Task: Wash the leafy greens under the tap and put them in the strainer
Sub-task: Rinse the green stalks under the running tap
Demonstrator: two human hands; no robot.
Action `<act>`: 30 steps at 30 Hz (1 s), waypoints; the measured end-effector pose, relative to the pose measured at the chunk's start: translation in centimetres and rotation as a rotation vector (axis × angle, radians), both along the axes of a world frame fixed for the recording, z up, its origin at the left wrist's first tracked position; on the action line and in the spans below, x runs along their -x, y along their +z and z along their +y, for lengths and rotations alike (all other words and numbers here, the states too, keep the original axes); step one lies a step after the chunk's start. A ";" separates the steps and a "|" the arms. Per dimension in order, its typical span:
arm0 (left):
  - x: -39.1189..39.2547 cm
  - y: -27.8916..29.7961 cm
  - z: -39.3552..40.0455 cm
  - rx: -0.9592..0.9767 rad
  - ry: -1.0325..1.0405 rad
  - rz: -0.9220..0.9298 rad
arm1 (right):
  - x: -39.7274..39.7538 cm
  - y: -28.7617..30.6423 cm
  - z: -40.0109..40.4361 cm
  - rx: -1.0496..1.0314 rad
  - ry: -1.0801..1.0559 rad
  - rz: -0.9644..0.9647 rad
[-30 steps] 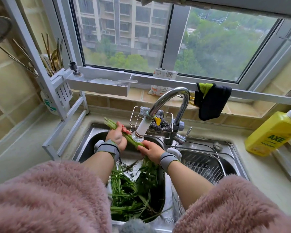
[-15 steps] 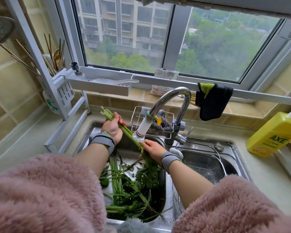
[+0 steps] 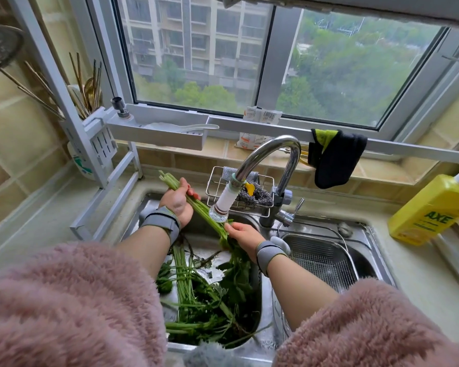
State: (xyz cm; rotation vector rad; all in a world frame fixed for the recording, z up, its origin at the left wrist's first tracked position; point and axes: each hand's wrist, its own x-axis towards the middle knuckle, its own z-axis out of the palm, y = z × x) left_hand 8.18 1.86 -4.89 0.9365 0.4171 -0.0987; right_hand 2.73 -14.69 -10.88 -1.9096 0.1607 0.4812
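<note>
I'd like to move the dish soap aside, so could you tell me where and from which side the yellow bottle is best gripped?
Grip the yellow bottle around its broad body, coming from its left, sink-facing side. It leans with the white cap toward the upper right, partly out of frame, so the body is the only fully visible hold.

yellow bottle [image 3: 432,210] — top cut off, right edge

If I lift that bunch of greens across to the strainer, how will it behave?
The bunch of greens probably stays fairly stiff at the stems, which the left hand holds straight, while the leafy end below the right hand droops. Under the tap, it's likely slippery and dripping.
</note>
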 end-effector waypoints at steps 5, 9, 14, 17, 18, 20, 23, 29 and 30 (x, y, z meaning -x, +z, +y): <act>0.3 -1.6 -1.2 -0.094 -0.011 0.167 | 0.6 -0.4 -0.7 -0.077 0.015 0.075; 1.0 -2.4 -2.0 -0.462 -0.146 0.292 | 1.4 -1.6 -2.4 -0.054 0.006 0.054; 1.5 -1.9 -3.8 -0.149 -0.119 0.233 | 2.0 -1.5 -3.2 -0.039 -0.030 0.050; 1.2 -2.1 -3.9 0.049 -0.059 0.315 | 2.0 -1.6 -3.7 -0.033 -0.028 0.035; 1.2 -2.1 -3.9 0.063 -0.053 0.333 | 2.0 -1.6 -3.8 -0.035 -0.027 0.043; 1.5 -1.5 -4.2 0.104 -0.044 0.329 | 1.9 -1.7 -3.8 -0.024 -0.029 0.058; 2.2 -0.9 -4.5 0.141 -0.020 0.323 | 1.9 -1.7 -3.9 -0.017 -0.021 0.077; 1.2 -0.5 -3.2 0.168 0.025 0.267 | 1.3 -1.2 -3.4 0.041 0.076 0.027; 1.0 -0.1 -3.0 0.168 0.044 0.236 | 1.1 -0.9 -3.1 0.051 0.104 0.009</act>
